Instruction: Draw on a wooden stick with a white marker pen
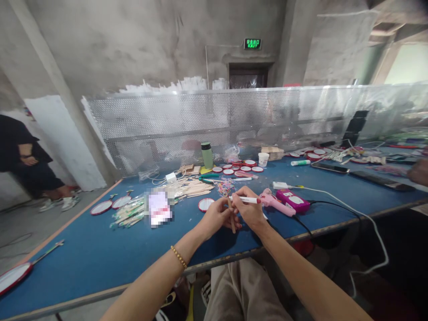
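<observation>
Close to the table's front edge, my left hand (216, 218) is closed around a flat wooden stick (233, 223), which stands roughly upright in the view. My right hand (249, 209) grips a white marker pen (245, 199) with a red end, its other end at the top of the stick. Both hands are together, and some fingers are hidden behind others. Just left of them lies a small round white disc with a red rim (205, 205). A pink glue gun (277, 204) rests right of my right hand, beside a purple box (293, 200).
Loose wooden sticks (197, 187), colourful bands (226, 187) and several red-rimmed discs (245, 168) lie beyond my hands. A green bottle (207, 156) and paper cup (263, 159) stand farther back. Cables (361, 209) cross the right side. A person (28, 156) stands at left.
</observation>
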`<action>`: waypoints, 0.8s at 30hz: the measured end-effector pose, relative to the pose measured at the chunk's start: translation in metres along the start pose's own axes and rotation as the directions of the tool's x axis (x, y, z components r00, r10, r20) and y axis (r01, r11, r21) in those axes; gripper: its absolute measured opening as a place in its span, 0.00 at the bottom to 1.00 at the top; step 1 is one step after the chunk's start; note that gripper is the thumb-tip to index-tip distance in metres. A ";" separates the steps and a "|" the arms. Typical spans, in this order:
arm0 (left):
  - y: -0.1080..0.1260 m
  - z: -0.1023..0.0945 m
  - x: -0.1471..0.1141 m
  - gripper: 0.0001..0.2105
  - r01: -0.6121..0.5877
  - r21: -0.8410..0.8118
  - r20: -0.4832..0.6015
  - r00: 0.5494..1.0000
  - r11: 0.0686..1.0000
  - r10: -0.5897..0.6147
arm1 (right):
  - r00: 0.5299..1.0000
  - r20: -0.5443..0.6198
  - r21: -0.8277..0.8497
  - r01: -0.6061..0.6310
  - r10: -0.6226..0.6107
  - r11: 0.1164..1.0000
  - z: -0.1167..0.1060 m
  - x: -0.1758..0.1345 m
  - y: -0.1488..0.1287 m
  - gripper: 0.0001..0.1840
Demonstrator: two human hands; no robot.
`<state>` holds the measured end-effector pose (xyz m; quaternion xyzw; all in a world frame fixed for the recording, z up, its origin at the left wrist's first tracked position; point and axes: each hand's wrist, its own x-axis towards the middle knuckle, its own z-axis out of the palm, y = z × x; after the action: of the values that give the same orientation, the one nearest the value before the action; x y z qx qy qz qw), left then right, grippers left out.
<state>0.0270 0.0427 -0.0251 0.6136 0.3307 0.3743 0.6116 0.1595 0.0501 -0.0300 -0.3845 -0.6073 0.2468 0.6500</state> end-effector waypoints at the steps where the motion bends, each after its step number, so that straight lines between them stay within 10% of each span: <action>1: 0.000 0.000 0.000 0.16 0.002 -0.001 0.002 1.000 1.000 -0.002 | 1.000 -0.002 -0.003 -0.001 0.001 1.000 0.000 0.000 0.000 0.11; 24: 0.000 0.000 -0.001 0.18 -0.002 -0.006 0.014 1.000 1.000 0.002 | 1.000 -0.008 -0.018 -0.027 0.027 0.999 0.000 0.000 -0.005 0.13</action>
<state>0.0265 0.0423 -0.0249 0.6145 0.3246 0.3716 0.6156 0.1590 0.0472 -0.0261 -0.3995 -0.6018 0.2483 0.6455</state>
